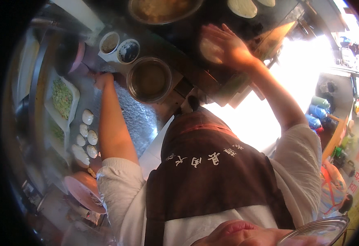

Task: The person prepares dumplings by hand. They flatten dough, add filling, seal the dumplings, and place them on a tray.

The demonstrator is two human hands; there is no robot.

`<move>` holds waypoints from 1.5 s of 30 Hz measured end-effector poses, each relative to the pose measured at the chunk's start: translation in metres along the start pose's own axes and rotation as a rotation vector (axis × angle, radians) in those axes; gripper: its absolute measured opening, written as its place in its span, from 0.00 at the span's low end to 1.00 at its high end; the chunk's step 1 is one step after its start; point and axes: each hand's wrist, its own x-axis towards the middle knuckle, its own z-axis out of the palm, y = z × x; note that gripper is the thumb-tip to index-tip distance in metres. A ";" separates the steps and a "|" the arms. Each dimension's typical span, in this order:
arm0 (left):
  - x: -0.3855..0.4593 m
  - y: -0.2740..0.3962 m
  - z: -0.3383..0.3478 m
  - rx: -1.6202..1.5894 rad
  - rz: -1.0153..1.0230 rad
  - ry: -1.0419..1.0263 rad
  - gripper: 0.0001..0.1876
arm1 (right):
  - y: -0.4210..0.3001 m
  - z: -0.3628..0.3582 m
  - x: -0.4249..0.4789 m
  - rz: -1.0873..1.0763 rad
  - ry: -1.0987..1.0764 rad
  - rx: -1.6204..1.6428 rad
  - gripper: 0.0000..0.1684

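My right hand is spread flat, palm down, over a round of pale dough on the dark griddle. Two more pale dough pieces lie farther along the griddle, the larger one an oval. On the left, my left hand is at the metal worktop, close to a pink container; its fingers are blurred, and whether they hold anything is unclear. Between the hands stands a round tub of brownish liquid. Beside it are a bowl of dark and white contents and a bowl of brown grains.
A large round pan of food sits at the griddle's top edge. Trays of chopped green filling, several dough balls and a pink bowl are at the left. Behind at right, a person is partly visible.
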 end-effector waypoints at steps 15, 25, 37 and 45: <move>-0.241 0.001 -0.184 -1.036 0.329 -0.056 0.25 | 0.019 -0.003 -0.035 0.208 0.297 0.301 0.31; -0.256 0.123 -0.260 -1.395 0.672 -0.405 0.29 | -0.052 0.006 -0.068 0.347 0.650 0.445 0.30; -0.164 0.347 -0.282 -1.355 0.959 -0.878 0.22 | -0.121 -0.032 -0.176 1.064 0.485 1.835 0.17; -0.176 0.340 -0.291 -1.090 1.057 -0.528 0.20 | -0.062 -0.014 -0.071 1.149 0.384 1.693 0.25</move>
